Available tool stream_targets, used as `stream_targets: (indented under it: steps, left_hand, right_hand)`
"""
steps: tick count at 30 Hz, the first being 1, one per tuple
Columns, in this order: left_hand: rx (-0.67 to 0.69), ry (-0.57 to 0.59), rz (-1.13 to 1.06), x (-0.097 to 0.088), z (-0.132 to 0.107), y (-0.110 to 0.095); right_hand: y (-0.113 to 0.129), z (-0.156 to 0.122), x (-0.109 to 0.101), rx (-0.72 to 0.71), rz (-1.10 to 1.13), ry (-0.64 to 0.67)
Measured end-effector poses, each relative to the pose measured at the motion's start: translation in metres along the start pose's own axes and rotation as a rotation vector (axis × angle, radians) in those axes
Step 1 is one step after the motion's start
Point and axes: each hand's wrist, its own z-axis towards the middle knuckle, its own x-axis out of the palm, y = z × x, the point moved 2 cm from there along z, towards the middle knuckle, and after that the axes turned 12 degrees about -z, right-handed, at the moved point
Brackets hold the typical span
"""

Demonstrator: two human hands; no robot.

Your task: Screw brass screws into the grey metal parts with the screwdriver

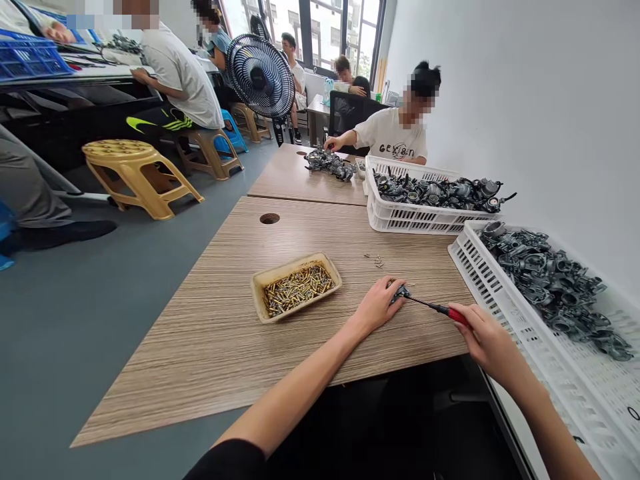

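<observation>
My left hand [376,307] rests on the wooden table [225,320] and holds a small grey metal part [399,292] against it. In my right hand [487,339] is a screwdriver [440,309] with a red handle, its dark shaft pointing left, the tip at the part. A beige tray [260,285] full of small brass screws [297,289] sits to the left of my left hand. A few loose screws [375,260] lie on the table beyond the part.
A white crate [505,300] of grey metal castings stands at my right; a second white crate [395,213] of assembled parts is behind it. A person in a white shirt works at the far table. Yellow stools, a black fan [261,75] and other seated people fill the left aisle.
</observation>
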Motion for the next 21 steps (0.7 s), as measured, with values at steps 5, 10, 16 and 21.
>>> stream_targets:
  steps: [5,10,16,21]
  left_hand:
    - [-0.04,-0.046,0.051,0.0,-0.001,0.0]
    - [-0.109,-0.128,0.076,0.0,-0.001,0.0]
    - [-0.151,-0.195,-0.022,-0.003,0.001,0.011]
    - [-0.288,-0.257,-0.058,-0.007,0.003,0.021]
  right_hand:
    - [-0.013,-0.001,0.017,0.181,0.145,0.045]
    - [-0.019,0.0,0.035,0.23,0.288,0.079]
    - [-0.015,0.001,0.05,0.246,0.339,0.112]
    - [-0.009,0.005,0.052,0.246,0.357,0.107]
